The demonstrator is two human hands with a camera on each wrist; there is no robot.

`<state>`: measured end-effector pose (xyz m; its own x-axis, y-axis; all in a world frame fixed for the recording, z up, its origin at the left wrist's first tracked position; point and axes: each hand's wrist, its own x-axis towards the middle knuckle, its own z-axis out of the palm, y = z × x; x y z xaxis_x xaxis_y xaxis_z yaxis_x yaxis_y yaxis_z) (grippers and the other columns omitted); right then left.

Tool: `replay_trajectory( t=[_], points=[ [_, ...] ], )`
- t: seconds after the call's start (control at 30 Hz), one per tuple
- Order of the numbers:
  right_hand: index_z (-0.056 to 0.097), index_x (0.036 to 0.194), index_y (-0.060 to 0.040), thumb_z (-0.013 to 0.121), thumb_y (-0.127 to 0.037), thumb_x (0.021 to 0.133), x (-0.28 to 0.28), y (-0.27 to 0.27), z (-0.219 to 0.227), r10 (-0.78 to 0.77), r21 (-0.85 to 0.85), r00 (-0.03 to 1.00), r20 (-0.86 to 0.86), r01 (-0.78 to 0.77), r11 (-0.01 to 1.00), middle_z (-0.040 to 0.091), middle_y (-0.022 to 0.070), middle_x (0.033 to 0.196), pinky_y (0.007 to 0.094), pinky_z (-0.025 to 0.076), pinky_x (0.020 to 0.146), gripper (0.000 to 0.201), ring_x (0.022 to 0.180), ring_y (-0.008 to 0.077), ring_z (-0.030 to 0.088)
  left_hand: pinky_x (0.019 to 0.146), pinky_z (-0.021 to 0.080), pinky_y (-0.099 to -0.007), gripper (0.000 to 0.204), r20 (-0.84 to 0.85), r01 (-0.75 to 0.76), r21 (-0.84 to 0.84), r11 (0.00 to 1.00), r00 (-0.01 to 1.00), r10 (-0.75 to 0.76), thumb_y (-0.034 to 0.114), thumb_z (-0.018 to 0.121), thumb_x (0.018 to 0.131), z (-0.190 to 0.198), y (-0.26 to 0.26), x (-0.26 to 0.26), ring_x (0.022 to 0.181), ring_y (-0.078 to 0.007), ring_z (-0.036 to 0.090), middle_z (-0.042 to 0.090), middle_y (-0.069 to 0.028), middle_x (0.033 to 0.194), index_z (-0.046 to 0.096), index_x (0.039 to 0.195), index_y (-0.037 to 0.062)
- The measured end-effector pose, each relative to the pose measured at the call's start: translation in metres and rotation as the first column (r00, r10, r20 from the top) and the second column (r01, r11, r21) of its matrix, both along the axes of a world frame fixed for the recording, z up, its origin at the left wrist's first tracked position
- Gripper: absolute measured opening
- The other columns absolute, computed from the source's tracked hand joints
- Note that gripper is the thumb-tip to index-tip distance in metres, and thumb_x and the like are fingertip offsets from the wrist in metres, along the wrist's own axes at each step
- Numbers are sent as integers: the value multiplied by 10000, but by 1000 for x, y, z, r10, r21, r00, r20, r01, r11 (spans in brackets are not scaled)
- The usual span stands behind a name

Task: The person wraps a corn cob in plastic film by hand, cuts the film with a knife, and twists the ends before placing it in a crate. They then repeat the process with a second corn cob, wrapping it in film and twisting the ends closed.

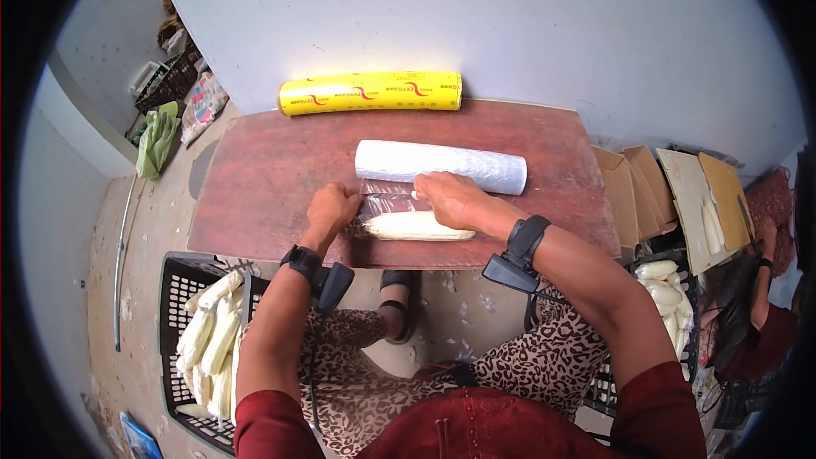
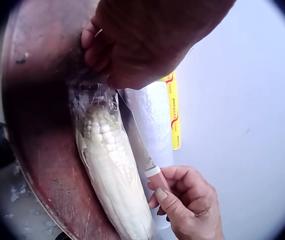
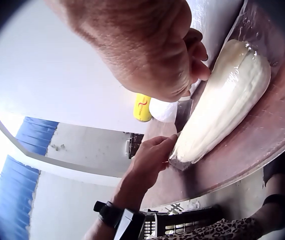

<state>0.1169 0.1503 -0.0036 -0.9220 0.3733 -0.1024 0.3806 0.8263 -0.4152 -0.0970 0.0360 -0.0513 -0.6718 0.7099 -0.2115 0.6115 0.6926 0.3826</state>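
Note:
An ear of corn [image 1: 421, 226], its pale husk partly open at the kernels [image 2: 105, 135], lies on the table under clear cling film [image 2: 85, 95]. Behind it is a white roll of cling film [image 1: 442, 165], from which the sheet runs to the corn. My right hand [image 1: 455, 200] grips a knife by its pink handle [image 2: 158, 181]. The blade [image 2: 138, 135] lies along the gap between corn and roll, pointing toward my left hand [image 1: 330, 211]. That left hand pinches the film just past the corn's kernel end, its fingertips partly hidden.
A yellow boxed roll [image 1: 371, 93] lies at the table's [image 1: 255, 178] back edge. A black crate [image 1: 174, 289] of corn stands at the left, and wrapped corn [image 1: 667, 293] fills another at the right. Cardboard boxes [image 1: 633, 191] and another person's arm [image 1: 762, 289] are farther right.

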Motion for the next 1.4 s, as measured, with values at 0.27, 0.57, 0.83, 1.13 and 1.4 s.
replay_trajectory(
  t=[0.27, 0.57, 0.83, 1.13, 1.4],
  points=[
    [577, 1031, 5, 469, -40, 893, -3, 2, -13, 29, 52, 995, -90, -25, 998, 623, 250, 1006, 486, 498, 824, 181, 987, 429, 604, 842, 514, -428, 361, 12, -47, -15, 999, 999, 47, 399, 699, 788, -6, 4, 0, 1007, -336, 651, 694, -161, 1035, 686, 986, 97],
    [627, 964, -2, 493, -3, 856, 4, -4, 5, -4, 104, 997, -74, 12, 995, 647, 241, 990, 469, 515, 797, 172, 952, 410, 631, 821, 514, -423, 345, 26, -66, -17, 998, 997, 67, 395, 716, 782, -7, 5, -2, 996, -325, 656, 698, -157, 1014, 671, 935, 89],
    [630, 941, -20, 594, -12, 792, 53, 23, -1, -22, 129, 999, -39, 26, 991, 654, 206, 929, 451, 517, 768, 154, 921, 394, 633, 778, 518, -423, 382, -31, -57, 59, 997, 998, 58, 422, 724, 762, -18, 2, -5, 921, -330, 670, 700, -167, 923, 656, 869, 62],
    [639, 907, -11, 616, 39, 727, 189, 63, 7, 3, 131, 990, -141, 15, 991, 644, 189, 859, 430, 506, 727, 188, 823, 389, 617, 822, 517, -427, 363, 9, -65, -11, 998, 998, 65, 402, 716, 781, -7, 2, -1, 996, -329, 656, 696, -158, 1025, 675, 973, 96],
    [648, 902, -14, 602, 11, 803, 297, 76, 41, -181, 144, 983, 16, 177, 974, 659, 176, 868, 400, 504, 712, 112, 803, 364, 621, 808, 520, -429, 360, 50, 9, -24, 1000, 999, -7, 385, 698, 777, -15, 4, -17, 969, -351, 658, 694, -184, 991, 665, 949, 69]
  ],
)
